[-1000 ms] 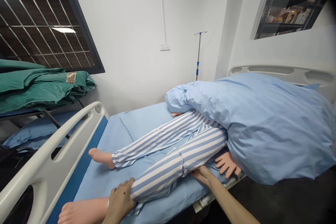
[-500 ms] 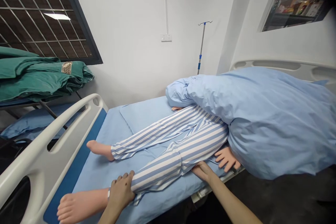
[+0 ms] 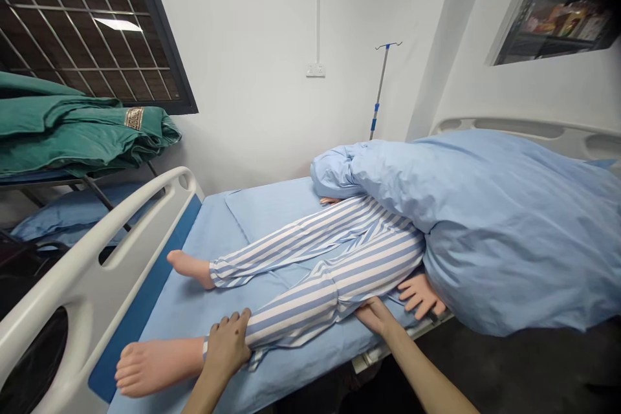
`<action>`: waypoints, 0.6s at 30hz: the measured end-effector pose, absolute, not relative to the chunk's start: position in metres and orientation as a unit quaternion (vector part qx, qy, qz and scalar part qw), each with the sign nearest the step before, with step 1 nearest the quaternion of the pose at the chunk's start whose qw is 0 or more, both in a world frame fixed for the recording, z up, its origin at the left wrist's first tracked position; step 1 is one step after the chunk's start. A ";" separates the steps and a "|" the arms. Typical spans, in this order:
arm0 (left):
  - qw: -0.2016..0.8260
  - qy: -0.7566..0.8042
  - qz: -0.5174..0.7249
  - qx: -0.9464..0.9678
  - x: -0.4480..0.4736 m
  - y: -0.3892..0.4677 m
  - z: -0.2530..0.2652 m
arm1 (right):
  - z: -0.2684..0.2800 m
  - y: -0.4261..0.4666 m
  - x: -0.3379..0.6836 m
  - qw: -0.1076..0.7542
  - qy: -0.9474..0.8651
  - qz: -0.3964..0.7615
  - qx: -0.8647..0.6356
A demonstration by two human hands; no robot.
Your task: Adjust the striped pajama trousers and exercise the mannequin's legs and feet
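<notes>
Left hand [image 3: 227, 343] grips the doll's leg [image 3: 295, 317] at seven o'clock; right hand [image 3: 376, 315] touches it at five, can't tell if gripping.

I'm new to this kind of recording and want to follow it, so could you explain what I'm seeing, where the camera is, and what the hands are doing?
There's no machine: a person works bare-handed, filmed by one camera worn on the head, looking forward and down. On the blue-sheeted bed lies what looks like a mannequin in striped trousers; a bunched blue quilt hides its upper part. The wearer's left hand clasps the nearer leg just above the bare foot. The right hand is tucked under that leg near the knee, fingers partly hidden.
</notes>
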State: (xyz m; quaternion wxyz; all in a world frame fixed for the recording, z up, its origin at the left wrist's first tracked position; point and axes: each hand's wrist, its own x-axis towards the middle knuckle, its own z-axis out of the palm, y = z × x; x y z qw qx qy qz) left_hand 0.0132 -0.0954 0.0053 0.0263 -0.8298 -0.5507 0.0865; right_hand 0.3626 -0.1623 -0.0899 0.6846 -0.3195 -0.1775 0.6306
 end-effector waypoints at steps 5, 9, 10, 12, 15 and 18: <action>0.029 -0.551 0.085 -0.829 0.014 -0.095 0.006 | -0.094 -0.161 0.365 0.650 -0.150 0.688 -0.286; 0.034 -0.551 0.079 -0.830 0.013 -0.096 0.004 | -0.090 -0.162 0.364 0.650 -0.145 0.691 -0.280; 0.034 -0.551 0.078 -0.830 0.013 -0.096 0.003 | -0.088 -0.163 0.363 0.653 -0.146 0.688 -0.281; 0.036 -0.549 0.074 -0.832 0.012 -0.096 0.001 | -0.082 -0.165 0.360 0.657 -0.147 0.684 -0.280; 0.038 -0.545 0.064 -0.835 0.012 -0.096 0.000 | -0.074 -0.167 0.356 0.655 -0.150 0.687 -0.277; 0.032 -0.553 0.066 -0.830 0.012 -0.096 0.001 | -0.072 -0.168 0.354 0.673 -0.161 0.664 -0.285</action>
